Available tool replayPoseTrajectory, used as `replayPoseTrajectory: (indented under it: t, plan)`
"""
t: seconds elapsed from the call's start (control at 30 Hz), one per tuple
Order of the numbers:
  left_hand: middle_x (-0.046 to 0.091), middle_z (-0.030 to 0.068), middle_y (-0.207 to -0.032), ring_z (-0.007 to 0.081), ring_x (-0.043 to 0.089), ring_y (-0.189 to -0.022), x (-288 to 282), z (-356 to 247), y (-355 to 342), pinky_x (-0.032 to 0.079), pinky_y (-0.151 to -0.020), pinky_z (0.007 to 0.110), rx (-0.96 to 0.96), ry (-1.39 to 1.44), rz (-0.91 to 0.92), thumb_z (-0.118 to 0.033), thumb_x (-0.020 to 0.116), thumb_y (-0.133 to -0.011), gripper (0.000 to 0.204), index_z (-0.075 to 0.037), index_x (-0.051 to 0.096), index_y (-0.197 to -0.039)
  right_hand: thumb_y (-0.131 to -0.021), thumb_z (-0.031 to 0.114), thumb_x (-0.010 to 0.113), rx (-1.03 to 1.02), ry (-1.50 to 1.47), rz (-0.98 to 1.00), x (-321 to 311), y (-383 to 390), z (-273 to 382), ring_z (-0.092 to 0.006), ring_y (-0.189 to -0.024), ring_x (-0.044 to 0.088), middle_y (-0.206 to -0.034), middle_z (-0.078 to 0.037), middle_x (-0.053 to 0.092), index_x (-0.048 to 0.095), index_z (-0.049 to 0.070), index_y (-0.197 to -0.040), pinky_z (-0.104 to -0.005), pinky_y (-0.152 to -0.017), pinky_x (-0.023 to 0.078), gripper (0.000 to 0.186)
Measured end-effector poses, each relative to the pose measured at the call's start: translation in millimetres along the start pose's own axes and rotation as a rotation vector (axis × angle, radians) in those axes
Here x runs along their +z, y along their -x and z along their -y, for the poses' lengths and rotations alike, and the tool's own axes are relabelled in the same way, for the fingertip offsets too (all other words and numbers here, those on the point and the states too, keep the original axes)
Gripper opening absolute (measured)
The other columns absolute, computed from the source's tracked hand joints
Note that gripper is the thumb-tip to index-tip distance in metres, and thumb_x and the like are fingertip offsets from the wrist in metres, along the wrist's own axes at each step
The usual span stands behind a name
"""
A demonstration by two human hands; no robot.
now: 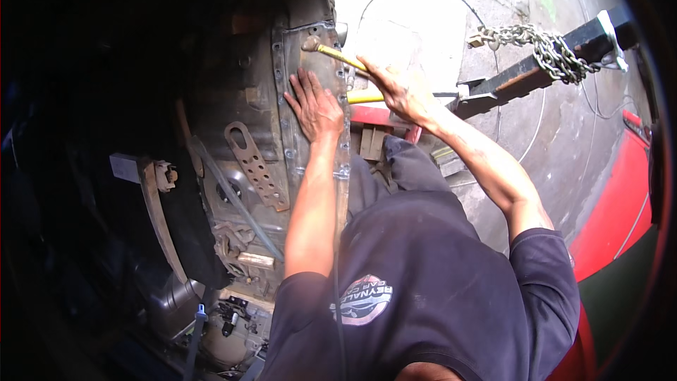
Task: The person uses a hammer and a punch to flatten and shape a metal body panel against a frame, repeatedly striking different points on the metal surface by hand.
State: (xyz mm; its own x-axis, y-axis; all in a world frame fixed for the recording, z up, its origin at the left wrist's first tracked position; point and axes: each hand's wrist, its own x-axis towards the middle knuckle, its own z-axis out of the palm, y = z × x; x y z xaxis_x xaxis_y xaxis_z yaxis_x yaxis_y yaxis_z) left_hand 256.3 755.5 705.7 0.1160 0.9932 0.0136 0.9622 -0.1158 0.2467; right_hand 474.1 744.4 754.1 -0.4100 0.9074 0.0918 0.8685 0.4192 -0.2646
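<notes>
Below, panel (pixel 296 140): worn metal
Floor (pixel 557 134): grey
Shirt (pixel 430 261): lettered badge (pixel 365 301)
Left hand (pixel 316 109): fingers slightly spread
Right hand (pixel 400 92): fingers round hammer (pixel 335 53)

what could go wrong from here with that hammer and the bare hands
1. The left hand lies spread on the metal panel just below the hammer's head, so a stray blow might catch its fingers.
2. The right hand is bare on the hammer's yellow handle; if it slipped, the hammer could skid off line.
3. The bare left forearm crosses the panel's lower end, where a rough edge might scrape it.
</notes>
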Motion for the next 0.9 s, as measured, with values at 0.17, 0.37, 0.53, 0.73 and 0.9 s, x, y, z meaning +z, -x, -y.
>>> replayPoseTrajectory:
  t: [0.17, 0.37, 0.53, 0.73, 0.9]
  plan:
    - [0.026, 0.0182, -0.162, 0.0360, 0.016, -0.152, -2.5, -7.1, 5.2, 0.009, -0.122, 0.058, 0.029, -0.004, -0.004, -0.023, 0.047, -0.097, 0.060, 0.004, 0.037, -0.149, -0.101, 0.019, 0.056, 0.174, -0.296, -0.139, 33.3, 7.7, -24.2, -0.0280, -0.072, 0.066, -0.095, -0.014, 0.068, 0.046, 0.018, -0.149, -0.0382, -0.063, 0.052, 0.048]
    - [0.024, 0.0182, -0.163, 0.0360, 0.014, -0.153, -4.2, -1.9, 2.0, 0.008, -0.122, 0.057, -0.006, -0.018, 0.014, -0.022, 0.044, -0.098, 0.059, 0.004, 0.035, -0.150, -0.092, 0.013, 0.058, 0.187, -0.235, -0.007, -10.7, -3.5, -6.2, -0.0225, -0.079, 0.061, -0.096, -0.011, 0.064, 0.042, 0.012, -0.151, -0.0359, -0.067, 0.052, 0.061]
    - [0.024, 0.0182, -0.163, 0.0363, 0.014, -0.153, -4.0, -5.9, 3.3, 0.008, -0.122, 0.057, 0.019, -0.030, 0.013, -0.023, 0.044, -0.098, 0.059, 0.004, 0.035, -0.150, -0.093, 0.019, 0.058, 0.170, -0.307, 0.000, 21.2, 3.2, -27.8, -0.0196, -0.077, 0.061, -0.108, -0.008, 0.064, 0.041, 0.010, -0.151, -0.0325, -0.069, 0.053, 0.062]
    - [0.024, 0.0178, -0.163, 0.0363, 0.014, -0.153, -1.8, -0.4, 10.3, 0.008, -0.122, 0.057, -0.007, -0.026, 0.027, -0.023, 0.045, -0.098, 0.058, 0.004, 0.037, -0.149, -0.102, 0.024, 0.055, 0.116, -0.212, -0.140, -6.9, 11.0, 0.2, -0.0303, -0.069, 0.067, -0.092, -0.015, 0.069, 0.045, 0.020, -0.149, -0.0389, -0.061, 0.054, 0.049]
    - [0.024, 0.0174, -0.163, 0.0360, 0.014, -0.153, -0.5, -5.2, 0.4, 0.008, -0.122, 0.057, 0.025, -0.033, -0.005, -0.021, 0.045, -0.098, 0.056, 0.003, 0.039, -0.148, -0.101, 0.025, 0.056, 0.067, -0.105, -0.135, 29.8, 26.2, -14.2, -0.0300, -0.068, 0.067, -0.092, -0.015, 0.069, 0.049, 0.021, -0.147, -0.0388, -0.060, 0.053, 0.047]
